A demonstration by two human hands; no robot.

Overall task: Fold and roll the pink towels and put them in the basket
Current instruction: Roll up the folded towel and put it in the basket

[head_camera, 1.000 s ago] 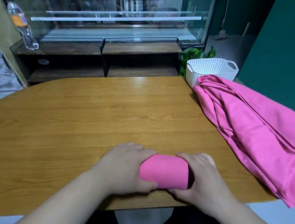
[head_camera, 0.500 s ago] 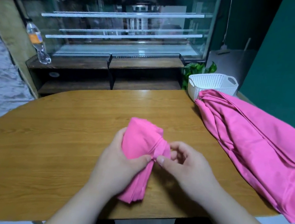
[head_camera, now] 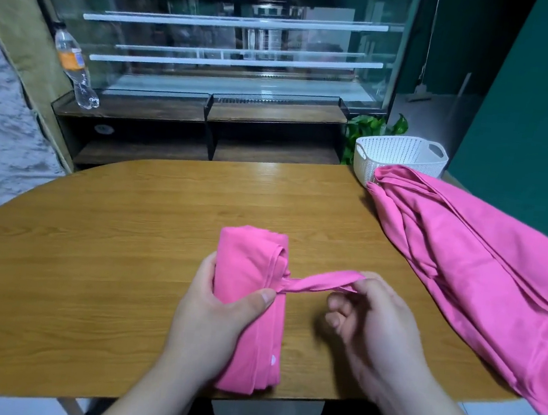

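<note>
Left hand (head_camera: pixel 210 320) around rolled pink towel (head_camera: pixel 244 266), right hand (head_camera: pixel 379 323) pinch-tight on its strip; basket (head_camera: pixel 399 160) interior unclear.

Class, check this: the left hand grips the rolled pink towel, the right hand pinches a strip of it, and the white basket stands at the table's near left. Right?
No. The head view shows the white basket at the far right of the table. The left hand grips the rolled pink towel; the right hand pinches its strip.

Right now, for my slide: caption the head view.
Left hand grips rolled towel; right hand pinches its drawn-out corner.
</note>
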